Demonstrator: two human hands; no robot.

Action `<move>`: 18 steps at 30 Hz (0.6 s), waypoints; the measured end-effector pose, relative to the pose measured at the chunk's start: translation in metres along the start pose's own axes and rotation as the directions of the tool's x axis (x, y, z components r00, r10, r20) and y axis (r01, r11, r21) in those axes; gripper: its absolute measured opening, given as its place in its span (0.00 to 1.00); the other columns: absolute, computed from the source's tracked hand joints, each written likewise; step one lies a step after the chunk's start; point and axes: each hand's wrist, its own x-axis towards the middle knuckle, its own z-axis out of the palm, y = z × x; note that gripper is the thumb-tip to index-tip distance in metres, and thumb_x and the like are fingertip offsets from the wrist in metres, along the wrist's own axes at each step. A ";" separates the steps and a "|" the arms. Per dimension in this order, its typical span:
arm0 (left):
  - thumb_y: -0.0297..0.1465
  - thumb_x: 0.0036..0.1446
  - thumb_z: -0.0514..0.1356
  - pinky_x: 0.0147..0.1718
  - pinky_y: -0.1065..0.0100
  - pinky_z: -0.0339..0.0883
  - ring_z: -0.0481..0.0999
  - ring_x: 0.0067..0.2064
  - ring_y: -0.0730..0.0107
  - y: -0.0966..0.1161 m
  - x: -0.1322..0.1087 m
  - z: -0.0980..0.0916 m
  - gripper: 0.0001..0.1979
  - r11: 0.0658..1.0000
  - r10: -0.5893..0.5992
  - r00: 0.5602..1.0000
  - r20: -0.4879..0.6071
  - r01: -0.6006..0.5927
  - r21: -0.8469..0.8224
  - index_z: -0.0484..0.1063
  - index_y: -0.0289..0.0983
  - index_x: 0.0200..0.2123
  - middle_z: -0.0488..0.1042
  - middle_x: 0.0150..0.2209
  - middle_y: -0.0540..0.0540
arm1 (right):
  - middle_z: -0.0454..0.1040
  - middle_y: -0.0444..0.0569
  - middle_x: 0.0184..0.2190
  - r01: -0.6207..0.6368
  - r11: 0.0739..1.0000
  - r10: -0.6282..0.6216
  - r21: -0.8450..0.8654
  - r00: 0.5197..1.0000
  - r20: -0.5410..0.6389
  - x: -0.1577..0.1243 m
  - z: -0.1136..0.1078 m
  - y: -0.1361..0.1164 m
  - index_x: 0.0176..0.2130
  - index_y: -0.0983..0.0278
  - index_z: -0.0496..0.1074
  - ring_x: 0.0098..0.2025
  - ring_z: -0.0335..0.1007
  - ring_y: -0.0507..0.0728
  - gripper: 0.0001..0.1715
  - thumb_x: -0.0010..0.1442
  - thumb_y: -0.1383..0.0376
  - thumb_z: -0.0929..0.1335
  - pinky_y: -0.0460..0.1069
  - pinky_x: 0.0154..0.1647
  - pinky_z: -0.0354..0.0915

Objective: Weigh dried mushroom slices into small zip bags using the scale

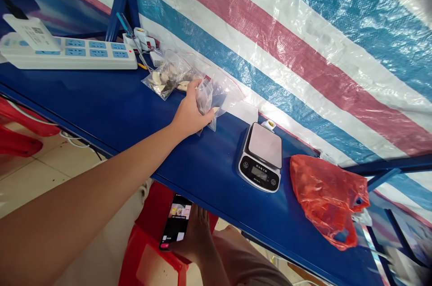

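Note:
My left hand (194,108) reaches across the blue table and is closed around a clear plastic bag (204,94). What is inside that bag is hard to make out. Just left of the hand lies another clear bag (164,79) with pale, flat, slice-like pieces in it, and more clear bags overlap behind. Low in the view, my right hand (194,234) rests in shadow beside a phone (176,223) with a lit screen. Its fingers lie stretched along the phone's right edge, and the thumb reaches over the screen's lower end. Below the phone is a red stool (151,214).
On the blue table (101,110) stand a digital scale (265,146) and, farther right, a red plastic bag (327,196). A white power strip (84,54) with a plugged-in adapter fills the left back. A screwdriver-like tool (135,43) leans near the bags. Striped sheeting (270,29) rises behind.

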 end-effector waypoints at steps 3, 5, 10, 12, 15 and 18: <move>0.38 0.50 0.74 0.38 0.57 0.75 0.78 0.52 0.45 0.000 0.000 -0.001 0.47 1.000 -0.012 1.000 0.008 0.013 -0.011 0.55 0.45 0.69 0.72 0.51 0.39 | 0.59 0.65 0.74 -0.021 0.998 0.022 -0.053 1.000 0.018 -0.001 0.003 0.000 0.75 0.60 0.55 0.74 0.55 0.82 0.77 0.32 0.64 0.82 0.70 0.74 0.53; 0.37 0.50 0.74 0.37 0.57 0.75 0.78 0.52 0.45 0.000 0.000 -0.001 0.47 1.000 -0.016 1.000 0.007 0.016 -0.020 0.55 0.45 0.69 0.72 0.51 0.39 | 0.59 0.65 0.74 -0.012 0.998 0.013 -0.066 1.000 0.012 -0.001 0.003 0.001 0.76 0.61 0.54 0.74 0.56 0.81 0.76 0.33 0.63 0.82 0.68 0.73 0.56; 0.37 0.51 0.73 0.38 0.54 0.76 0.78 0.52 0.45 0.001 0.000 -0.001 0.47 1.000 -0.025 1.000 0.018 0.025 -0.018 0.55 0.45 0.69 0.71 0.52 0.38 | 0.60 0.64 0.73 -0.024 0.998 0.023 -0.055 1.000 -0.016 0.000 -0.003 -0.002 0.74 0.62 0.59 0.73 0.58 0.78 0.64 0.41 0.68 0.77 0.67 0.73 0.56; 0.37 0.51 0.73 0.38 0.55 0.76 0.79 0.51 0.46 0.001 0.000 -0.001 0.47 1.000 -0.025 0.999 0.022 0.025 -0.015 0.54 0.45 0.69 0.71 0.53 0.38 | 0.61 0.64 0.73 -0.033 0.998 0.032 -0.057 0.999 -0.005 0.001 -0.003 -0.003 0.73 0.63 0.60 0.74 0.56 0.78 0.62 0.43 0.68 0.76 0.67 0.74 0.54; 0.37 0.51 0.73 0.38 0.56 0.75 0.79 0.50 0.48 0.001 0.000 -0.001 0.46 1.000 -0.019 1.000 0.015 0.019 -0.022 0.55 0.46 0.69 0.72 0.52 0.39 | 0.58 0.68 0.74 -0.025 0.998 0.026 -0.050 1.000 0.013 0.001 -0.001 -0.003 0.73 0.66 0.59 0.74 0.54 0.80 0.64 0.40 0.67 0.78 0.67 0.74 0.53; 0.38 0.51 0.73 0.38 0.57 0.75 0.79 0.48 0.50 0.002 0.000 -0.001 0.46 0.999 -0.029 0.999 0.018 0.029 -0.027 0.55 0.45 0.69 0.72 0.51 0.39 | 0.64 0.69 0.70 -0.043 0.998 0.044 -0.037 0.999 0.022 0.001 0.002 -0.003 0.69 0.67 0.64 0.73 0.57 0.81 0.66 0.35 0.64 0.82 0.69 0.74 0.52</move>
